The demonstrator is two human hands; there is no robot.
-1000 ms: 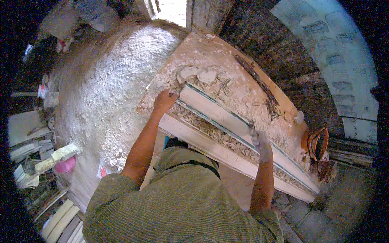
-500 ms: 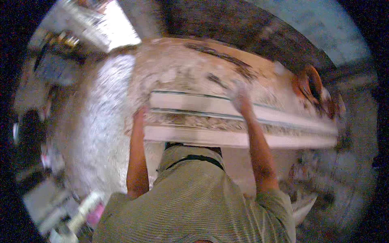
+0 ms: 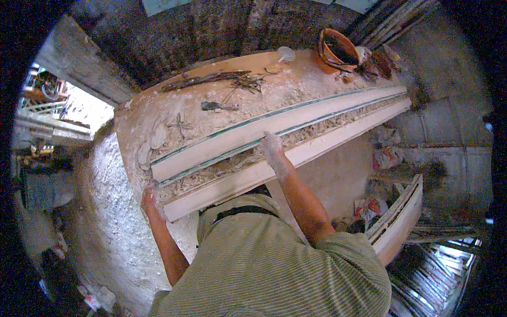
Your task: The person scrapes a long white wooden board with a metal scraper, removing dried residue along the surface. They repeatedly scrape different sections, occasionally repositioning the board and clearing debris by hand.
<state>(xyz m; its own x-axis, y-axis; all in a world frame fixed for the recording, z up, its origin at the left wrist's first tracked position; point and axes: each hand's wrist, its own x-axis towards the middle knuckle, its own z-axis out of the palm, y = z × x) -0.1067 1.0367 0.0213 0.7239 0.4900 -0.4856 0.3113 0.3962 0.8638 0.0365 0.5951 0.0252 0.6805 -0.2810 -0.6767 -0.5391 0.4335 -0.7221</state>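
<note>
Two long white strips, plaster-like, lie side by side on a dusty table. The far strip [image 3: 222, 138] has green edges along both sides; the near strip [image 3: 227, 191] is plain white. Rough pale fibrous material [image 3: 245, 158] lies in the gap between them. My right hand [image 3: 274, 150], dusted white, is over that gap, its bent fingers closed at the near green edge of the far strip. At the left ends of the strips is my left hand [image 3: 150, 199], fingers stretched out beside them; what its fingertips touch is hard to see.
Across the table [image 3: 127, 113] lie a dark-bladed brush or scraper [image 3: 219, 106], a bundle of thin dark sticks [image 3: 211, 79] and a pale round disc [image 3: 285, 54]. An orange bucket [image 3: 330, 61] stands at the far right. A wooden panel [image 3: 398, 216] leans at right.
The view has turned, so the strips now slant up to the right. My right hand has shifted from the far strip's top to its near edge. My left hand stays by the left ends.
</note>
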